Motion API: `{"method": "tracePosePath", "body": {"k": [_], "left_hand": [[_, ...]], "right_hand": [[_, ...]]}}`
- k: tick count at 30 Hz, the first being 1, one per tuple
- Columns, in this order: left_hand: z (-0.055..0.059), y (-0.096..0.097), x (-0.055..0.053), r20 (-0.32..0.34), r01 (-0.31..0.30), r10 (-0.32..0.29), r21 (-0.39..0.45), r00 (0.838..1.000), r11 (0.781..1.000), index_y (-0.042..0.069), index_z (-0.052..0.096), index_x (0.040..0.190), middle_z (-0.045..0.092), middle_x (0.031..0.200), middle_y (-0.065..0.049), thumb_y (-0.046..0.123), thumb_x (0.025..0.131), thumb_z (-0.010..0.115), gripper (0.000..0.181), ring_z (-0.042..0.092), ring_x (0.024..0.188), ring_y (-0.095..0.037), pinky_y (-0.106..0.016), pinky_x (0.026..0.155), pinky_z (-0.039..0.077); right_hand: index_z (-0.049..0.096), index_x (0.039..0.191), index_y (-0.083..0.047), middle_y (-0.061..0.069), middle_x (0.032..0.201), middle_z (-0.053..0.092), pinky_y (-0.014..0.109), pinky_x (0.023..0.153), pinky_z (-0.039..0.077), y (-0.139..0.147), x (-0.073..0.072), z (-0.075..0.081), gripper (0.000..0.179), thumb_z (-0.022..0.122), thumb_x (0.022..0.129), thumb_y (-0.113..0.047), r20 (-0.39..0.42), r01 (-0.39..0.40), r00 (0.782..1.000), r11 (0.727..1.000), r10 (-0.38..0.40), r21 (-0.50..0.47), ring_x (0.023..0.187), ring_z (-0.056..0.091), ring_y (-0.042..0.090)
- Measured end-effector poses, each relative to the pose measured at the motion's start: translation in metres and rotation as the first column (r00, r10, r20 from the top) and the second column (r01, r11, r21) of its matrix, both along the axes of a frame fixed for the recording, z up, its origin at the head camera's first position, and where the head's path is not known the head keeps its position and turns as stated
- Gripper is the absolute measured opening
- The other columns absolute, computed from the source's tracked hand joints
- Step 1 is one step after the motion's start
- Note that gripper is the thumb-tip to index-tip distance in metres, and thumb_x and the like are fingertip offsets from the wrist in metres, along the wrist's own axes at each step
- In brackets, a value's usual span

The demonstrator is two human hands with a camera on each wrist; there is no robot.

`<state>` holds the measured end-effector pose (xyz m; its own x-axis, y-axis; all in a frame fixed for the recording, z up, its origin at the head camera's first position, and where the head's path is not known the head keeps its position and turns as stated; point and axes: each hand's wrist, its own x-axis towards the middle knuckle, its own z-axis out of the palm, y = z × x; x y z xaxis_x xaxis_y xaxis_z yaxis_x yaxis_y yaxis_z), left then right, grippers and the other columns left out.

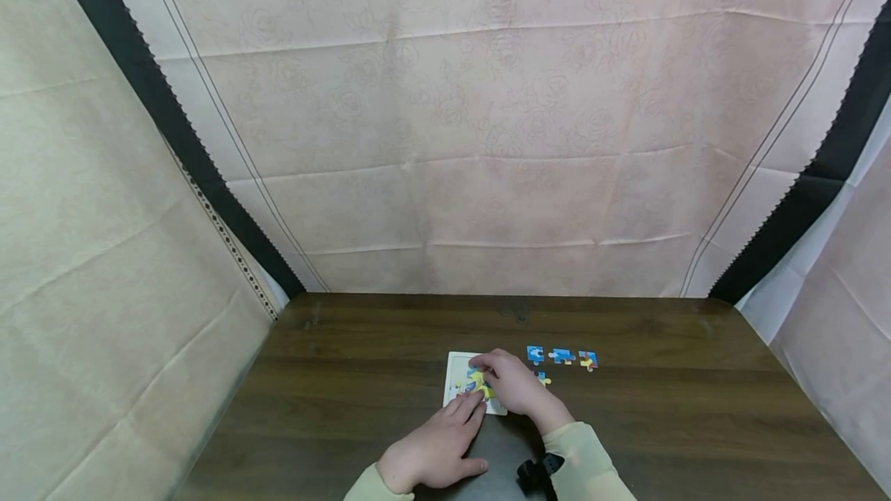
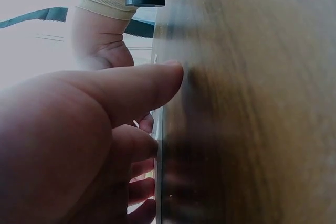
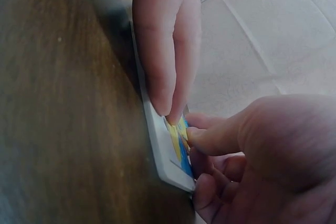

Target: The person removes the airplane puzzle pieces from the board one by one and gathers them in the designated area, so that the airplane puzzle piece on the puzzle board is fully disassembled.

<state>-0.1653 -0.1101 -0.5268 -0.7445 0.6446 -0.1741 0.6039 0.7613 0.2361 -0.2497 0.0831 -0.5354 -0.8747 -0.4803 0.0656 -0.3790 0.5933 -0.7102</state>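
A white puzzle tray (image 1: 455, 368) lies on the table, partly filled with blue and yellow pieces. My left hand (image 1: 444, 443) reaches over its near edge with fingers extended, and in the right wrist view its fingertips (image 3: 164, 103) press down on the tray. My right hand (image 1: 513, 386) is over the tray's right side. Its thumb and curled fingers pinch a blue and yellow puzzle piece (image 3: 183, 125) close over the tray, mostly hidden by the fingers. The left wrist view shows my left thumb (image 2: 152, 82) held out above the table.
Three loose puzzle pieces, among them a blue one (image 1: 534, 354), lie in a row right of the tray. Another piece (image 1: 543, 380) sits beside my right wrist. A dark grey surface (image 1: 497, 451) lies under my forearms. Light cloth walls (image 1: 487, 176) surround the brown wooden table (image 1: 348, 362).
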Motion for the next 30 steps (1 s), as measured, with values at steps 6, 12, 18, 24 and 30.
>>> {"method": "tracePosePath", "body": {"k": [6, 12, 18, 24, 30], "left_hand": [[0.002, 0.0, 0.0, 0.019, 0.0, 0.0, 0.001, 1.0, 1.0, 0.006, 0.038, 0.166, 0.024, 0.176, -0.005, 0.052, 0.105, 0.063, 0.08, 0.024, 0.161, -0.027, -0.041, 0.125, 0.032], [0.002, 0.0, -0.002, 0.021, -0.004, 0.004, 0.005, 1.0, 1.0, 0.006, 0.04, 0.165, 0.027, 0.176, -0.003, 0.052, 0.106, 0.063, 0.078, 0.026, 0.16, -0.026, -0.042, 0.125, 0.032], [0.003, 0.0, -0.002, 0.011, -0.007, 0.007, 0.004, 1.0, 1.0, 0.006, 0.041, 0.165, 0.027, 0.175, -0.003, 0.051, 0.106, 0.063, 0.078, 0.027, 0.16, -0.026, -0.042, 0.124, 0.034], [0.0, 0.0, -0.002, -0.016, 0.0, 0.0, 0.0, 1.0, 1.0, 0.006, 0.042, 0.164, 0.028, 0.175, -0.004, 0.051, 0.105, 0.063, 0.077, 0.029, 0.159, -0.027, -0.043, 0.123, 0.036], [-0.001, 0.0, -0.003, -0.005, -0.003, 0.003, 0.001, 1.0, 1.0, 0.007, 0.041, 0.165, 0.028, 0.175, -0.003, 0.052, 0.105, 0.063, 0.078, 0.028, 0.159, -0.026, -0.043, 0.123, 0.035]], "right_hand": [[0.072, 0.132, -0.002, 0.01, 0.118, 0.069, 0.056, 0.098, 0.056, -0.001, 0.0, -0.001, 0.027, 0.063, 0.106, -0.002, -0.017, 0.005, 1.0, 1.0, -0.005, 0.01, 0.107, 0.067, 0.027], [0.073, 0.128, -0.003, 0.01, 0.116, 0.068, 0.055, 0.097, 0.056, -0.002, 0.0, -0.001, 0.024, 0.064, 0.106, -0.002, -0.019, 0.024, 1.0, 1.0, -0.024, 0.014, 0.102, 0.065, 0.026], [0.072, 0.126, -0.007, 0.004, 0.109, 0.066, 0.049, 0.091, 0.057, -0.004, -0.003, -0.005, 0.023, 0.068, 0.103, -0.002, -0.03, 0.052, 0.998, 0.998, -0.051, 0.038, 0.096, 0.061, 0.021], [0.07, 0.121, -0.012, 0.003, 0.107, 0.066, 0.049, 0.09, 0.058, -0.005, -0.004, -0.008, 0.023, 0.069, 0.102, -0.001, 0.0, 0.073, 0.997, 0.997, -0.073, 0.01, 0.095, 0.061, 0.021], [0.071, 0.121, -0.012, 0.001, 0.105, 0.066, 0.047, 0.087, 0.057, -0.003, -0.006, -0.011, 0.022, 0.07, 0.102, -0.003, -0.003, 0.058, 0.998, 0.998, -0.058, 0.002, 0.093, 0.061, 0.02]]}}
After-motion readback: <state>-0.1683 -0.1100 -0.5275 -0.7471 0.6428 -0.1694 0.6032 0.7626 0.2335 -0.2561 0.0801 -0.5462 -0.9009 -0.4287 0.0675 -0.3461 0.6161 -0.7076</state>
